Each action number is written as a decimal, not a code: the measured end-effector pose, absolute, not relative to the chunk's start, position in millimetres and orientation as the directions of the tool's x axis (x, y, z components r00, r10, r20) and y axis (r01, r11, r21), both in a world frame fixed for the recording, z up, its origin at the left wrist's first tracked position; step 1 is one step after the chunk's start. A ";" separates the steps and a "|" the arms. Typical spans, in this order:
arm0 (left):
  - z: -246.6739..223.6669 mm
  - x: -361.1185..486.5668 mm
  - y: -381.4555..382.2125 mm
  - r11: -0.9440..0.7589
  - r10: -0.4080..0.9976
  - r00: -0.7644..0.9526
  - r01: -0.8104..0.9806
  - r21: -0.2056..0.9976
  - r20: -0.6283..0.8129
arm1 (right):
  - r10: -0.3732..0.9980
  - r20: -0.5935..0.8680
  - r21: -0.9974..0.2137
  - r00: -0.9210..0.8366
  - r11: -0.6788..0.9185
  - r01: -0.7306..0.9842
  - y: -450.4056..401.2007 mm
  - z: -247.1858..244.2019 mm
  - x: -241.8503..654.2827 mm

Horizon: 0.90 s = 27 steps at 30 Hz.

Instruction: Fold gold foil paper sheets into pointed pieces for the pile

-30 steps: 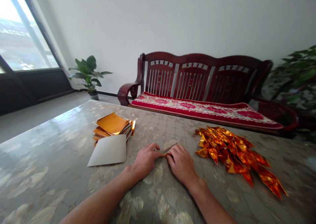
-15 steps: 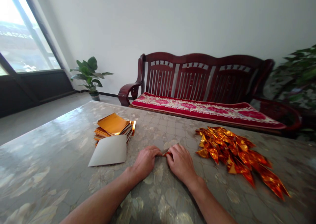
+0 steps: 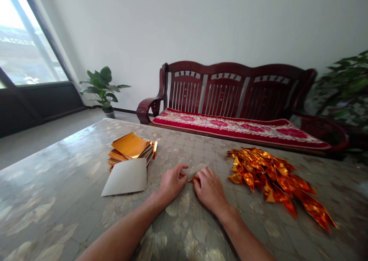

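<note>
My right hand (image 3: 209,188) is closed on a small folded piece of foil paper (image 3: 192,178), grey on top and orange below, at the middle of the table. Just left of the piece is my left hand (image 3: 173,182), its index finger lifted and apart from the thumb. Whether its fingertips touch the paper's left end cannot be made out. A stack of gold foil sheets (image 3: 130,145) lies to the left, with one pale sheet (image 3: 126,177) face up against its front. On the right, folded orange foil pieces (image 3: 267,171) form a loose pile.
The patterned table (image 3: 94,157) spans the foreground. Behind it stands a dark red wooden bench (image 3: 224,88) with a red floral cover (image 3: 221,123). Potted plants are at the back left (image 3: 105,86) and far right (image 3: 350,88).
My left hand has loosened, and its index finger has lifted off the small paper. The right hand keeps its hold. The view has shifted slightly.
</note>
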State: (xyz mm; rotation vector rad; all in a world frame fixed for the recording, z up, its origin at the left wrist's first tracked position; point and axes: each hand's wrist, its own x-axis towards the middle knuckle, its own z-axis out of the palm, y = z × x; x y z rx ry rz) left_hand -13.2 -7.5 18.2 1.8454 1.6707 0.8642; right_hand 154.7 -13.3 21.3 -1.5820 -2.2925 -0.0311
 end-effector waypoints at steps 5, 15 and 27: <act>19.2 -12.8 -7.7 -0.106 0.993 0.041 0.679 0.726 0.107 | 0.907 0.292 -0.182 -0.302 0.363 0.914 -13.0 20.6 154.1; 27.0 -9.7 -10.1 -0.076 0.996 0.017 0.719 0.690 0.091 | 0.914 0.286 -0.167 -0.287 0.342 0.925 -12.0 19.4 152.3; 24.7 -11.8 -5.8 -0.081 0.996 0.038 0.714 0.696 0.077 | 0.923 0.275 -0.146 -0.270 0.318 0.937 -14.2 20.3 150.1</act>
